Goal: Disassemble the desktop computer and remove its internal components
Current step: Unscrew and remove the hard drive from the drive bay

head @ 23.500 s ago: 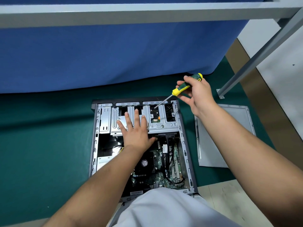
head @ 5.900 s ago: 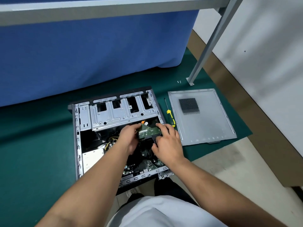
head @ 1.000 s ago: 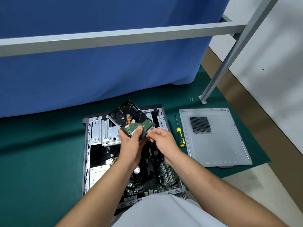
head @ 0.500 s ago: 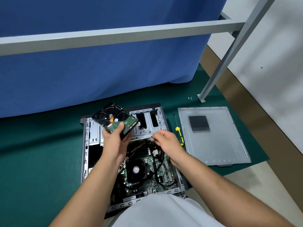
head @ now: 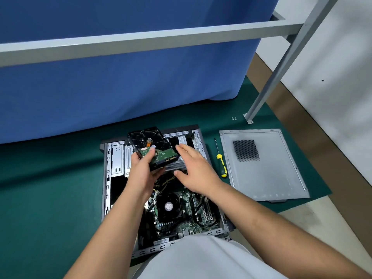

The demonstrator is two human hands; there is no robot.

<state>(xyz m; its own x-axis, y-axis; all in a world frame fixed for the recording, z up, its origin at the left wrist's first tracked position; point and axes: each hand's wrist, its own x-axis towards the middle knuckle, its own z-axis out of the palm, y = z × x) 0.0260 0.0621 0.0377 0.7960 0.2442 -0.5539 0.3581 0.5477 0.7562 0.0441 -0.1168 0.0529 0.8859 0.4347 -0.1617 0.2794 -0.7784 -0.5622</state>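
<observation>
My left hand grips the drive above the case on a green mat; my right hand hovers, fingers spread. Blue curtain behind, panel near the mat's right edge.

green mat, blue curtain, yellow-green screwdriver, grey side panel

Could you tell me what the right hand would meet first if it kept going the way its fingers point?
Probably the silver metal drive cage in the open computer case; the right hand points up-left at it, though depth is unclear.
</observation>
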